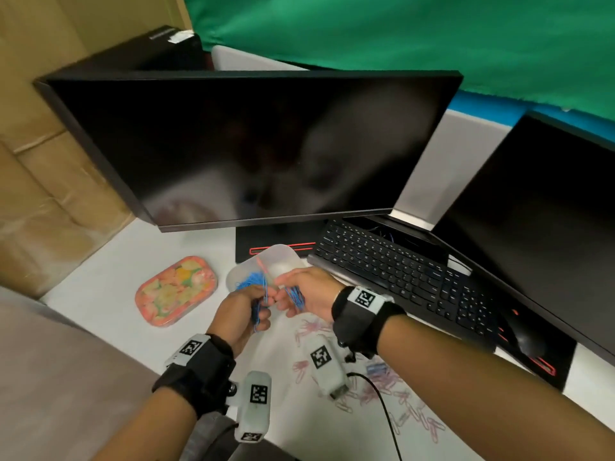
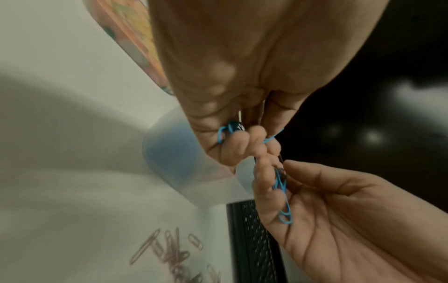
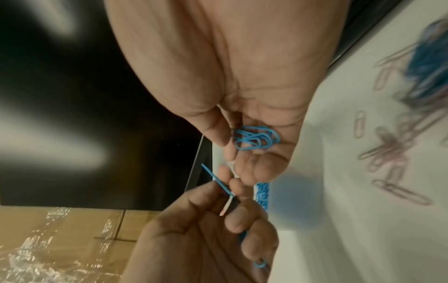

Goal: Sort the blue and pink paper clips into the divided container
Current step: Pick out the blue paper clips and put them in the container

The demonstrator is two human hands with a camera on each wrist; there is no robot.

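Note:
My two hands meet just in front of the translucent divided container [image 1: 283, 257], which holds a heap of blue clips [image 1: 251, 280] and a pink one. My left hand [image 1: 244, 312] grips a bunch of blue paper clips [image 2: 226, 131] in curled fingers. A tangle of blue clips [image 3: 257, 139] lies in my right hand [image 1: 301, 294], whose curled fingers hold them, fingertips touching the left hand's. Several pink paper clips [image 1: 392, 390] lie scattered on the white desk [image 1: 100, 294] under my right forearm, with a few blue ones [image 1: 376, 369] among them.
A flowered pink lid [image 1: 176, 291] lies left of the container. A black monitor [image 1: 253, 144] stands close behind, its stand [image 1: 253, 241] touching the container's far side. A black keyboard [image 1: 399, 271] and a second monitor [image 1: 539, 211] are to the right. Cardboard boxes [image 1: 40, 161] stand at the left.

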